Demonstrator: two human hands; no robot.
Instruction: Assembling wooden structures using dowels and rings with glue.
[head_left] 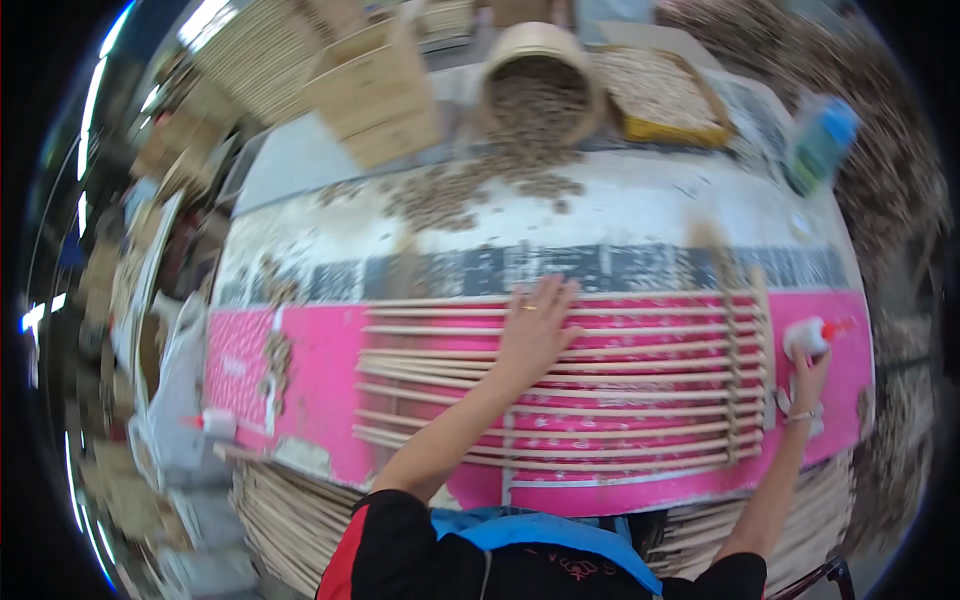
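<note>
Several pale wooden rods (pixel 620 410) lie side by side across a pink sheet (pixel 320 350) on the table. At their right ends they meet an upright wooden strip (pixel 765 370), and a row of small wooden pieces (pixel 733 390) runs across them close by. My left hand (pixel 540 325) rests with fingers spread on the upper rods. To the right of the strip, my right hand (pixel 810 375) grips a white squeeze bottle (pixel 803 338) with a red tip, which points right. Motion blurs the bottle a little.
Small wooden pieces (pixel 450 200) spill from a tipped round tub (pixel 540 45) at the back. Beside it are a yellow tray (pixel 670 130), a wooden box (pixel 370 95) and a green-blue bottle (pixel 822 145). Another squeeze bottle (pixel 218 423) lies left. Bundled rods (pixel 290 520) sit below the front edge.
</note>
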